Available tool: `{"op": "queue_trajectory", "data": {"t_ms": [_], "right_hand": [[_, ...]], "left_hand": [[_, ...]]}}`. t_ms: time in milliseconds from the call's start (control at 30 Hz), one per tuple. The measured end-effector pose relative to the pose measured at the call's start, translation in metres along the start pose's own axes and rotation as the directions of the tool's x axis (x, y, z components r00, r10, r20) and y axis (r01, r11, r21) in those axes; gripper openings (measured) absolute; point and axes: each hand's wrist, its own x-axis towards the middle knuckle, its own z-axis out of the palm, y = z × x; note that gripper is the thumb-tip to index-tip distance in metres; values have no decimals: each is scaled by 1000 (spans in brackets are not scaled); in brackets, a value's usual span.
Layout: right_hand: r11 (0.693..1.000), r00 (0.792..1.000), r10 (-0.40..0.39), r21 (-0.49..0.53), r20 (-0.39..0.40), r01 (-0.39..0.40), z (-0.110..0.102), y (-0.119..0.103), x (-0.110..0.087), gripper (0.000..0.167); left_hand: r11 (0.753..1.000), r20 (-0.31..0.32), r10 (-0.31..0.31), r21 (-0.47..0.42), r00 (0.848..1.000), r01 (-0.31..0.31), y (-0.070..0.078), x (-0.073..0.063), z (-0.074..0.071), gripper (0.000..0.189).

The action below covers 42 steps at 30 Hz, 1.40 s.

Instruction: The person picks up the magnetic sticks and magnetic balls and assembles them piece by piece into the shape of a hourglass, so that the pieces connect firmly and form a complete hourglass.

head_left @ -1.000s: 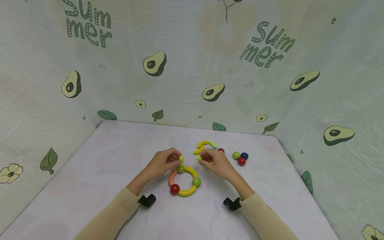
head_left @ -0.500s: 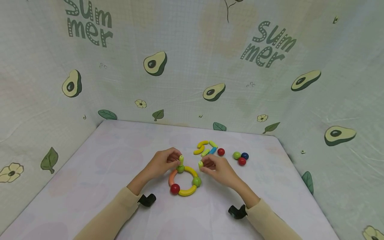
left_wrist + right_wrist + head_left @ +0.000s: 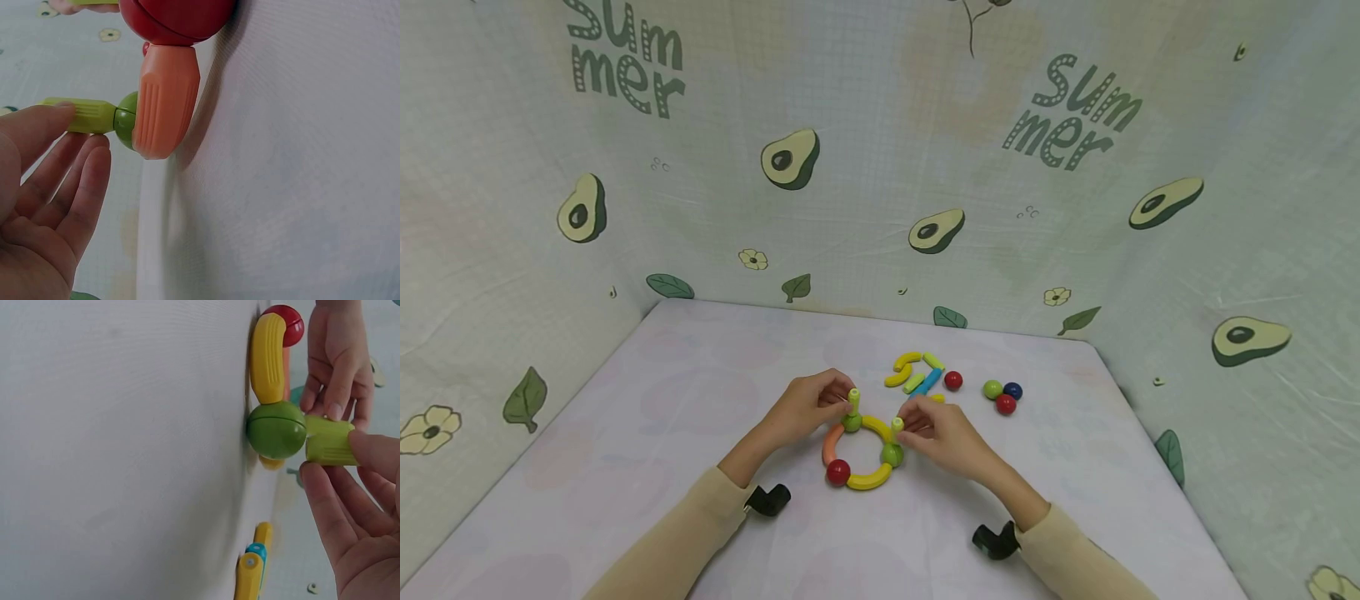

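rods [image 3: 92, 116] probably light, stiff; pinch ribbed sides. left hand [image 3: 808, 408] pinches one upright on far green ball [image 3: 852, 424]; right hand [image 3: 951, 433] pinches another at right green ball [image 3: 892, 455], contact unclear.

A red ball [image 3: 838, 472], far green ball [image 3: 852, 423] and right green ball [image 3: 892, 455] formed a flat ring, linked by two yellow arcs [image 3: 869, 478] and an orange arc [image 3: 830, 447]. One lime rod [image 3: 853, 401] stood upright on the far ball; a second lime rod [image 3: 329, 450] met or nearly met the right.
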Motion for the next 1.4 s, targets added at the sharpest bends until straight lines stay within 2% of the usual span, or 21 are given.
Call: {"op": "queue_trajectory", "data": {"t_ms": [233, 633, 900, 1167, 1400], "right_hand": [[1000, 1000, 0, 12, 22, 0, 3, 1, -2, 19], [999, 999, -27, -32, -25, 26, 1, 1, 1, 21], [999, 997, -46, -19, -56, 45, 1, 9, 11, 22], [999, 996, -28, -34, -79, 25, 1, 13, 21, 23], [999, 994, -20, -37, -106, 16, 4, 15, 30, 27]], "left_hand": [[1000, -1, 1, 14, 1000, -1, 0, 1, 0, 25], [1000, -13, -5, 11, 1000, 5, 2, -2, -2, 22], [1000, -34, -29, 0, 999, 29, -2, -9, -5, 24], [1000, -43, -3, -5, 999, 2, -5, -13, -7, 26], [1000, -42, -4, -21, 999, 3, -5, -15, -9, 26]]}}
